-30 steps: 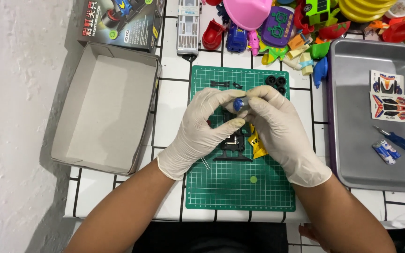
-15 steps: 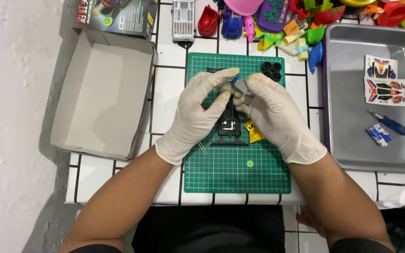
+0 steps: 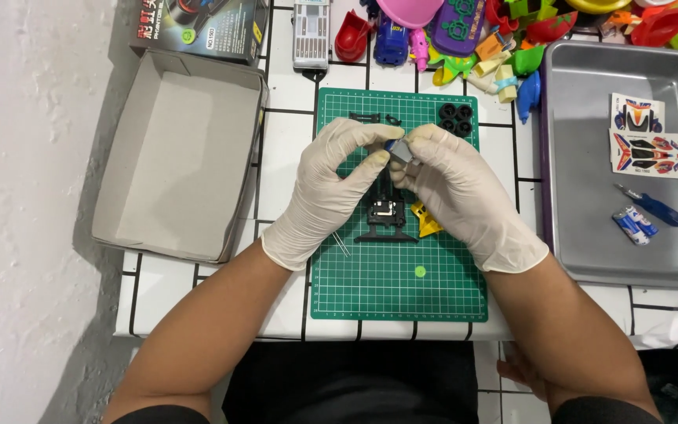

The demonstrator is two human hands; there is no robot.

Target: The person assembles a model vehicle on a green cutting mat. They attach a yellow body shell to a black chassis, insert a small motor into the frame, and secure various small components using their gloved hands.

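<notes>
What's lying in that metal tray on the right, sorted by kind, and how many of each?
In the metal tray:
Sticker sheets: 2
Blue-handled tool: 1
Small blue-and-white batteries: 2, as far as I can tell
Total: 5

White tiled surface (image 3: 280, 149) with dark grout lines; rough white plastered wall (image 3: 25, 196) on the left (evenly lit, soft shadows).
</notes>
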